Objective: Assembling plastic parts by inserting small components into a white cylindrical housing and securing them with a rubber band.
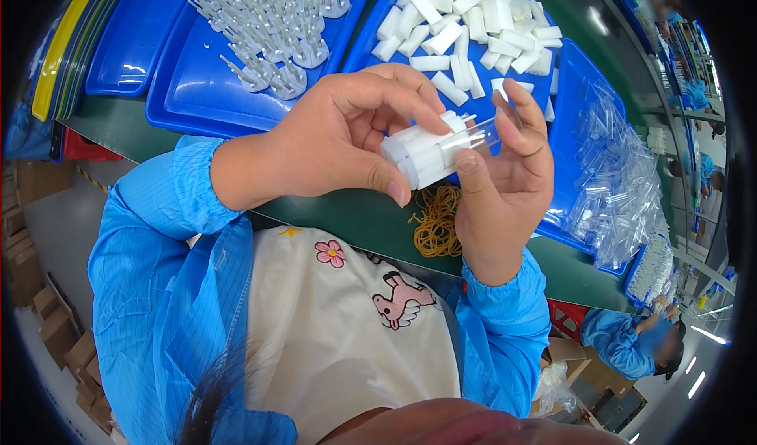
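My left hand [335, 134] is wrapped round a cluster of white blocks [418, 157], its thumb underneath and fingers over the top. Thin white prongs stick out of the cluster on its right side. In my right hand [509, 165], a clear plastic piece [477, 135] is pinched between thumb and fingers, its left end against the cluster. Whether it has gone between the blocks, I cannot tell. Below the hands, a tangle of yellow rubber bands [438, 223] lies on the green table [355, 228].
Blue trays ring the far side: white pronged parts [268, 19] at left, white foam blocks [473, 23] in the middle, clear plastic pieces [619, 185] at right. Another person in blue [623, 342] sits at lower right. Cardboard boxes [63, 331] stand at left.
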The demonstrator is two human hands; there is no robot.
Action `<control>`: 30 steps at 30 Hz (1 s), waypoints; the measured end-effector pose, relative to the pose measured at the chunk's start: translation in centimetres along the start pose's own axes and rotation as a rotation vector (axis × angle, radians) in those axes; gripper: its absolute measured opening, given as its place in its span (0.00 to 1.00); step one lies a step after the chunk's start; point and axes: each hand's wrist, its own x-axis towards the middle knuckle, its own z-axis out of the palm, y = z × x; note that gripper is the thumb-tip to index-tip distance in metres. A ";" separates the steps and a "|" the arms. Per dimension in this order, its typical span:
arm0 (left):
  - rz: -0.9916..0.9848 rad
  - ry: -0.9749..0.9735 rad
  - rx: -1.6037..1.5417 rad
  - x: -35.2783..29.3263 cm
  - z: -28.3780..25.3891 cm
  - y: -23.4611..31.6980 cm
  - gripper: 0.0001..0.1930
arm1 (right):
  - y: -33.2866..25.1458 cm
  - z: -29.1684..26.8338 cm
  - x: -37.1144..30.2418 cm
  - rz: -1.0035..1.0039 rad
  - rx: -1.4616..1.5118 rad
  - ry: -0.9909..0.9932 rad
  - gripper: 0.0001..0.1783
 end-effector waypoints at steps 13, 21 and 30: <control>0.153 -0.117 0.121 0.4 -1.1 -0.5 0.28 | 1.2 0.8 -0.2 -0.046 0.004 -0.082 0.28; -0.120 0.272 0.052 0.1 0.8 1.5 0.26 | -1.6 -10.1 7.0 0.046 -0.465 0.056 0.13; -0.217 0.210 -0.048 0.4 0.6 2.3 0.26 | 0.3 -20.6 9.0 0.100 -1.689 0.142 0.17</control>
